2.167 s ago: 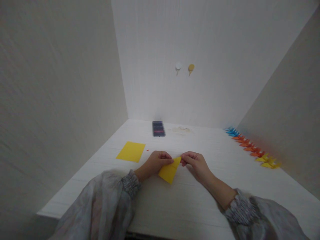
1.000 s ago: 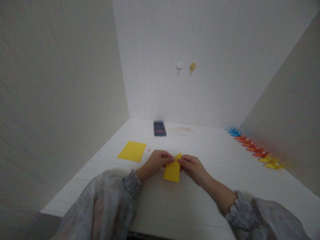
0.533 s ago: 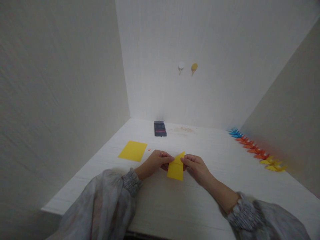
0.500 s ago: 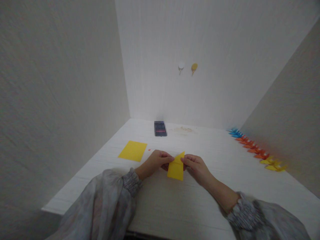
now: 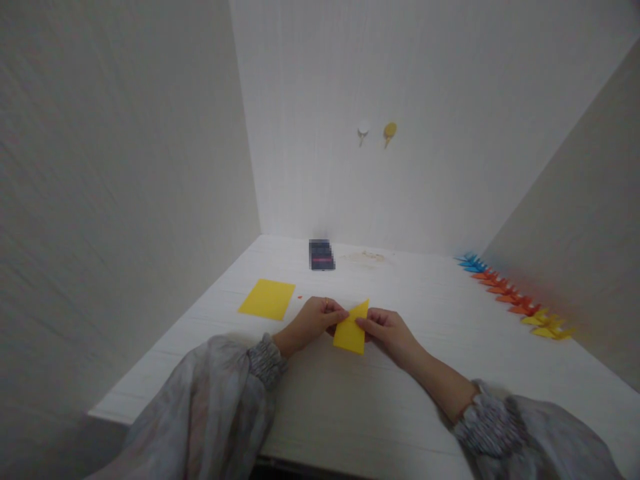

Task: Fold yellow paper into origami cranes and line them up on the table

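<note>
Between my hands is a folded piece of yellow origami paper, with a pointed corner at its top right and a straight lower edge. My left hand pinches its left side, thumb on the front and fingers behind. From the right, my right hand grips the other side, its thumb lying over the front face. The fingers behind the paper are partly hidden. To the left of my left hand, a flat yellow square sheet lies on the white table.
Along the right wall runs a row of folded paper birds in blue, orange-red and yellow. A dark, pixelated object lies near the back wall. Two round hooks, white and yellow, are on that wall.
My right thumb has slid left and inward across the paper's front. The folded paper now shows a little shorter at its lower edge. My left hand keeps its pinch.
</note>
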Available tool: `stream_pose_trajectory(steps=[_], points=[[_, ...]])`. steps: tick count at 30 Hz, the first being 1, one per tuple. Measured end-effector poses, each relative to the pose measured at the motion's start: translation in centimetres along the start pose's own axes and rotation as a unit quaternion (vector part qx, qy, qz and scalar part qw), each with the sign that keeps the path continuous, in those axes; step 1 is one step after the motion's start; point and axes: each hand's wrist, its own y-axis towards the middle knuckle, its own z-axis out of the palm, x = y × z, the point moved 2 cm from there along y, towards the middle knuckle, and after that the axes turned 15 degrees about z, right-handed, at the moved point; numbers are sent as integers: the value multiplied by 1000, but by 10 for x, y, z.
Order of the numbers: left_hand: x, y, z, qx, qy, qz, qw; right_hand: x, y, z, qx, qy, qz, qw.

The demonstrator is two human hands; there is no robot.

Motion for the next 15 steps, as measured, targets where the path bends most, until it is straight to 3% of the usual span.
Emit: stream_pose_trajectory(steps=[10,15], points=[[2,0,2,21,-36,3,999,3,-2,3,30,45,15,998],[-1,0,2,36,-22,30,999,4,-4,6,53,20,28,998]])
